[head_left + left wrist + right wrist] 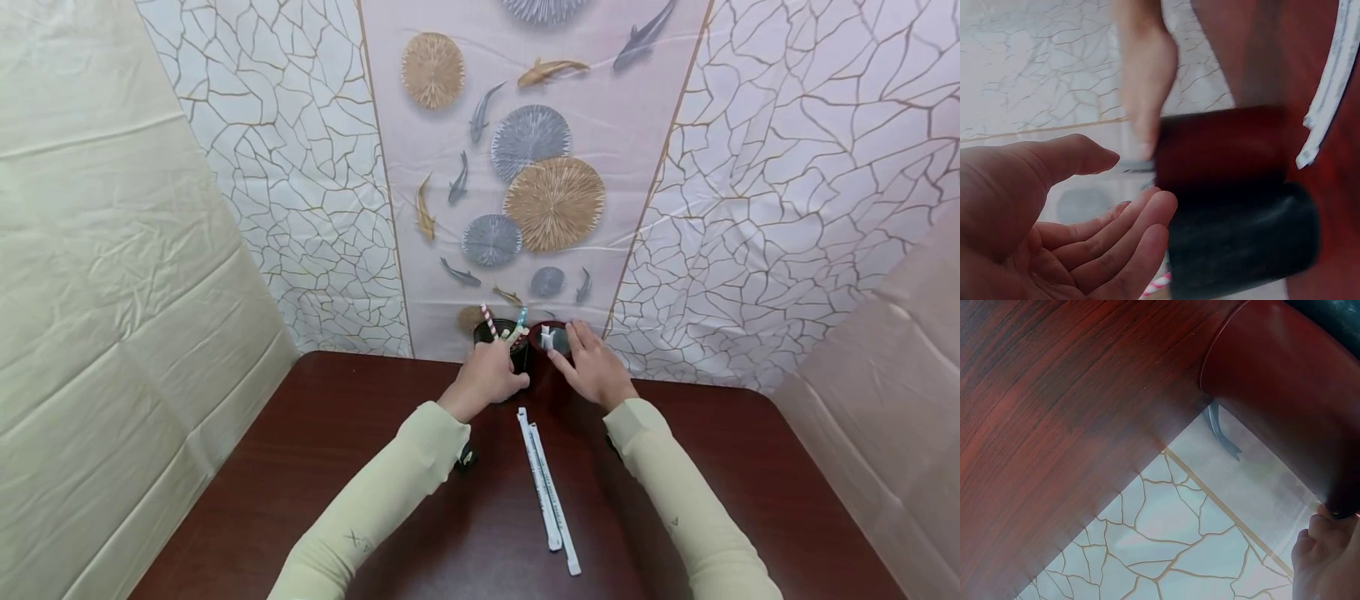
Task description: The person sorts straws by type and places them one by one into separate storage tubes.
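Observation:
My left hand [489,379] is at the near side of a black cup [1244,240]. Its fingers are relaxed, with nothing between them in the left wrist view. Out of that cup stick several paper straws, among them a pink-and-white striped straw [488,322] and a blue straw [522,316]. Beside it stands a dark red cup [1291,394], with a piece of white wrapper [547,337] showing in its mouth. My right hand [596,367] touches this red cup's rim, thumb and fingers spread apart. Its fingertips are partly hidden in the right wrist view.
Two long white paper-wrapped sticks [538,479] lie side by side on the dark red-brown table [360,433], between my forearms. Behind the cups rises a patterned wall covering [480,275]. A small black object [466,457] shows by the left cuff.

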Motion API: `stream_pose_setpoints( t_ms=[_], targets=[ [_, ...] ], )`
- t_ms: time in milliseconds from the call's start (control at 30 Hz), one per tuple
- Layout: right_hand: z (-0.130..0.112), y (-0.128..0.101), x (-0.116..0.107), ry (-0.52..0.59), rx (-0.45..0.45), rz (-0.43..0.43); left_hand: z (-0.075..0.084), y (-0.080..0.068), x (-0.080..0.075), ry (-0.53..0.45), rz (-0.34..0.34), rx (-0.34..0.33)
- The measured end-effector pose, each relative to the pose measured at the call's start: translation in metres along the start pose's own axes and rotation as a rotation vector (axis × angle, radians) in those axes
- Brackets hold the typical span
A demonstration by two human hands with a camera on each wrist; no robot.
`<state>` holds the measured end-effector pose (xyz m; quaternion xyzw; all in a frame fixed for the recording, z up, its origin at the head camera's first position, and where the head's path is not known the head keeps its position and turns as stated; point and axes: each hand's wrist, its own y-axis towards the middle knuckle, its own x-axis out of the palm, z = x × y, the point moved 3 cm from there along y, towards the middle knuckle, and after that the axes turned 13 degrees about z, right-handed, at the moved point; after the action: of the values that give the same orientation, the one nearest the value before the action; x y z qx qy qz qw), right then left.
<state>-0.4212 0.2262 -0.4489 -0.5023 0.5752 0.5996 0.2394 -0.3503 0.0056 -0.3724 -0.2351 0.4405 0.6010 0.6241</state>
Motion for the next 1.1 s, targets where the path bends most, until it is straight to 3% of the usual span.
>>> stream_pose_setpoints(
  t_ms=[400,800,933,1100],
  targets=[
    [0.0,-0.001,-0.001,0.012,-0.002,0.008,-0.023,-0.02,0.054,-0.062,-0.045,-0.072],
    [-0.001,-0.002,-0.002,0.006,-0.006,0.006,-0.039,-0.038,0.094,-0.078,-0.152,-0.17],
    [-0.001,-0.002,-0.002,0.007,0.0,-0.005,-0.043,-0.037,0.104,-0.104,-0.199,-0.21],
    [-0.001,-0.002,-0.003,0.01,0.001,-0.008,-0.06,-0.023,0.136,-0.08,-0.219,-0.21]
  ],
)
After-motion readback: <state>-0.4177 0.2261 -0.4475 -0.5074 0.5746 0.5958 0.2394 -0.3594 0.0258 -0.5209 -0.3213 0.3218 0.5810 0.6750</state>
